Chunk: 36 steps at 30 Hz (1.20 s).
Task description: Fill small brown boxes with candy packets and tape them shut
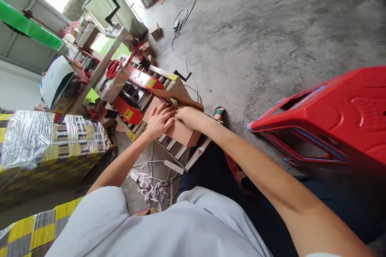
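A brown cardboard box [183, 133] rests on the roller conveyor [181, 151] in front of me, with one long flap [183, 98] standing up on its far side. My left hand [159, 120] lies on top of the box, fingers spread. My right hand [189, 116] is at the box's top beside the raised flap, its fingers curled in; what they hold, if anything, is hidden. A small yellow-green item [174, 101] shows by the fingertips, too small to name.
Beyond the box stands a taping machine with red side plates [128, 110]; red-handled scissors [113, 69] lie on it. A red plastic stool [340, 116] is at right. Film-wrapped stacks [54, 140] stand left. Paper scraps [149, 186] and a power strip [174, 167] lie below.
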Tool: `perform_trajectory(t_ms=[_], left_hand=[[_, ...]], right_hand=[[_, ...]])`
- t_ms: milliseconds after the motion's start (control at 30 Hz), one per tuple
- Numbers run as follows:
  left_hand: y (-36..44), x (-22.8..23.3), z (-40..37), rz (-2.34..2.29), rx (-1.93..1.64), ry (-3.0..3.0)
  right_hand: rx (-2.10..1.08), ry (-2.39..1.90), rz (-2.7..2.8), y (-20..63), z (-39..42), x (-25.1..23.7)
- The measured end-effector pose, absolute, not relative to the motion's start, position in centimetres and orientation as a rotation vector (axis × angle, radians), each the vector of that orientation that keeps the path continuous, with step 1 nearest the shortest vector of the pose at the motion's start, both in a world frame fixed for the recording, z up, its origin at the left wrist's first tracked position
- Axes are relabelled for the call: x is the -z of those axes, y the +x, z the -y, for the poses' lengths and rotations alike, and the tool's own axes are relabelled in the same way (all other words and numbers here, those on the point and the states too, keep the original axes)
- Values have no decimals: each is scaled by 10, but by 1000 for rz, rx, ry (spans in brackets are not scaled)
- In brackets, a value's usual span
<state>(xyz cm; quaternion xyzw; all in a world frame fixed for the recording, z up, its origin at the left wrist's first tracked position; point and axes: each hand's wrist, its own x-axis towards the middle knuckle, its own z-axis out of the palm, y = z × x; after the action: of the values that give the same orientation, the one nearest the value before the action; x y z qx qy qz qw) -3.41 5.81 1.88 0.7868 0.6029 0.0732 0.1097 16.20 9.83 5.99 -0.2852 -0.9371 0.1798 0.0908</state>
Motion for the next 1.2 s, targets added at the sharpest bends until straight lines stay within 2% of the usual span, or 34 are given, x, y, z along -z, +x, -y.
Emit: perform_trajectory(t_ms=[133,267,333,433,500,700,800,900,1200], left_hand=[[-38,-16,-65,-1795,-211,2371],[-38,-15,-59,-1809,-285,2369],[-38,-9,-50,-1877,-465,2300],[-36,4,-36,-2070,-992,2137],[-34,8,-30,-2124,-1199,2088],[-39,-9,-31,-1820,-623,2303],[-46,-11,-40,-1817,-517,2379],[-52,-6,-50,-1826,-560,2437],[-64,22,-53,-1884,-1040,2272]], right_hand=[[-390,-1003,2388,166,-89,-91],[-594,-1296,2432,167,-86,-89],[-607,-1260,2555,167,-75,-69],[-426,-1179,2568,173,-63,-38],[-396,-1161,2581,179,-64,-29],[-635,-1249,2598,186,-83,-37],[-438,-1339,2631,180,-86,-31],[-192,-1330,2643,171,-81,-21],[-2,-1363,2418,146,-45,12]])
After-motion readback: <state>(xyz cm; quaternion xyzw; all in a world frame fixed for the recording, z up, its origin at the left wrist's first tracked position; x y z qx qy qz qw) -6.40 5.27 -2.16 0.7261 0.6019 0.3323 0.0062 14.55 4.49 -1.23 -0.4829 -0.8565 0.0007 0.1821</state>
